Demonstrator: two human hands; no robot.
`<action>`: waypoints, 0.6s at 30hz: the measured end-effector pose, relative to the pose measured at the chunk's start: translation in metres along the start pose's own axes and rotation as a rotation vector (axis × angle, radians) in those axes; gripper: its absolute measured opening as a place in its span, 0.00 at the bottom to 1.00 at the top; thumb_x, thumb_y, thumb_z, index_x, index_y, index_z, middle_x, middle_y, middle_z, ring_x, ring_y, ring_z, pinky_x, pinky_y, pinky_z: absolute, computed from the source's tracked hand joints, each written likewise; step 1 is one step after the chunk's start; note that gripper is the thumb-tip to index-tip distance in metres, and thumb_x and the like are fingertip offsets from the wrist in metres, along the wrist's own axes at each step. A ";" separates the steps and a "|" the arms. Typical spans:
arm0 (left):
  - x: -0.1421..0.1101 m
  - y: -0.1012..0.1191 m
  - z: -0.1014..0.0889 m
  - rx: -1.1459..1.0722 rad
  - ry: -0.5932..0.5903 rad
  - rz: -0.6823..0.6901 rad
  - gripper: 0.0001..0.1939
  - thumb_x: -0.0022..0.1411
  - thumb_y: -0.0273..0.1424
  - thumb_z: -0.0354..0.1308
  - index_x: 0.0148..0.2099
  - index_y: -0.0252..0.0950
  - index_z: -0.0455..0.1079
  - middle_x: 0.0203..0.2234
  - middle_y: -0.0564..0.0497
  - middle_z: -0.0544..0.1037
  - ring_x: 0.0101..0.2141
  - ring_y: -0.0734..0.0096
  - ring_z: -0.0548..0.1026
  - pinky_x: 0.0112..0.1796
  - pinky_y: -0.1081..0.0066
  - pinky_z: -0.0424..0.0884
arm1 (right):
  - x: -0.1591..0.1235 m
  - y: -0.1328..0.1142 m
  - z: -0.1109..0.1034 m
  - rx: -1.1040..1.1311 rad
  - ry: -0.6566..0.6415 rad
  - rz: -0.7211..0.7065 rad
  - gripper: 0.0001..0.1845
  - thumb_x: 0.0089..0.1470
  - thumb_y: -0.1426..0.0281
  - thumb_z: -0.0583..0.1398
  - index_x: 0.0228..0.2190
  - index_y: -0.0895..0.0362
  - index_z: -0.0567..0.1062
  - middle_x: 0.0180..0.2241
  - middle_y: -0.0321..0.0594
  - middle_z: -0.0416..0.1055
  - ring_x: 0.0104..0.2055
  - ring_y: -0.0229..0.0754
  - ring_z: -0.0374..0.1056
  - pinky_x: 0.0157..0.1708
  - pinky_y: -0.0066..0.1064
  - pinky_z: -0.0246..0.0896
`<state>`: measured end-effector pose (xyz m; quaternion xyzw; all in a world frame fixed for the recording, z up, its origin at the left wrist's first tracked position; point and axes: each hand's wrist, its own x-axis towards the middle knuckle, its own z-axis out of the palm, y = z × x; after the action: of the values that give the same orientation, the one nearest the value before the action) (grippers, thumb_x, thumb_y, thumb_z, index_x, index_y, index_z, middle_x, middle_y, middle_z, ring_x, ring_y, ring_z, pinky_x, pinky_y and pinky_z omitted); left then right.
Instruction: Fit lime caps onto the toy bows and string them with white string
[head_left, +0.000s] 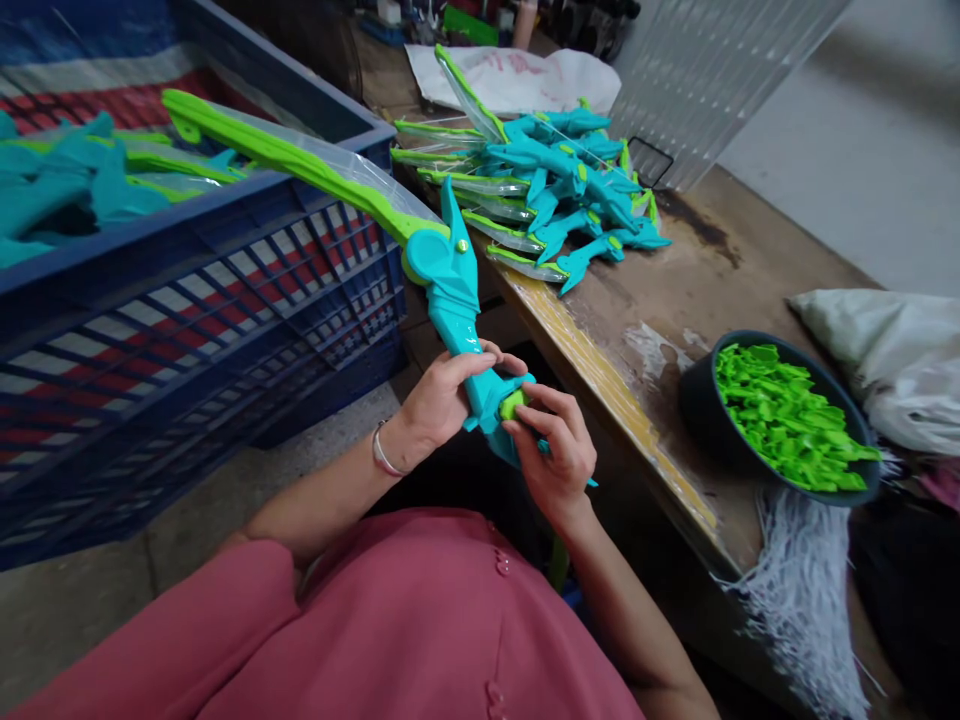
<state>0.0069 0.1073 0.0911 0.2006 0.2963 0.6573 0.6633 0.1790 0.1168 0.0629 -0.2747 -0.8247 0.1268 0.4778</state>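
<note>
My left hand [436, 408] is wrapped round the teal body of a teal-and-green plastic toy [456, 275], which looks like a toy bow. Its long lime-green arm, with clear plastic along it, slants up and left over the crate's edge. At the lower end of the body, my right hand [559, 455] pinches a small lime-green piece [513, 403] set against the teal part. Whether that piece is fully seated cannot be made out. The fingers partly hide the toy's lower end.
A blue crate [322, 235] at left holds similar toys. More toys [577, 175] are piled on the wooden table [750, 240]. A dark bowl [694, 400] of green pieces stands at right, beside white strings [806, 590] hanging over the edge and a pale sack [892, 340].
</note>
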 end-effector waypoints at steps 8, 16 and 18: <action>-0.004 -0.002 -0.004 0.125 -0.033 0.104 0.14 0.47 0.22 0.65 0.38 0.36 0.72 0.37 0.49 0.82 0.41 0.61 0.79 0.47 0.60 0.72 | 0.005 -0.003 0.000 0.004 -0.014 0.000 0.11 0.60 0.76 0.65 0.43 0.49 0.77 0.50 0.43 0.75 0.46 0.46 0.74 0.42 0.43 0.75; -0.010 0.001 -0.009 0.339 -0.200 0.216 0.18 0.50 0.22 0.70 0.43 0.37 0.74 0.44 0.46 0.80 0.48 0.58 0.77 0.52 0.58 0.71 | 0.011 0.000 -0.011 0.141 -0.066 0.227 0.18 0.57 0.62 0.69 0.48 0.51 0.75 0.53 0.47 0.71 0.53 0.50 0.71 0.48 0.45 0.74; -0.014 0.004 -0.007 0.378 -0.257 0.218 0.17 0.51 0.21 0.69 0.44 0.37 0.74 0.44 0.45 0.80 0.50 0.57 0.76 0.53 0.56 0.70 | 0.014 0.006 -0.014 0.280 -0.110 0.348 0.35 0.51 0.55 0.72 0.56 0.51 0.70 0.57 0.50 0.69 0.57 0.52 0.70 0.49 0.44 0.75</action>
<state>-0.0001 0.0928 0.0905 0.4337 0.3036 0.6269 0.5716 0.1874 0.1292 0.0769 -0.3367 -0.7641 0.3353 0.4363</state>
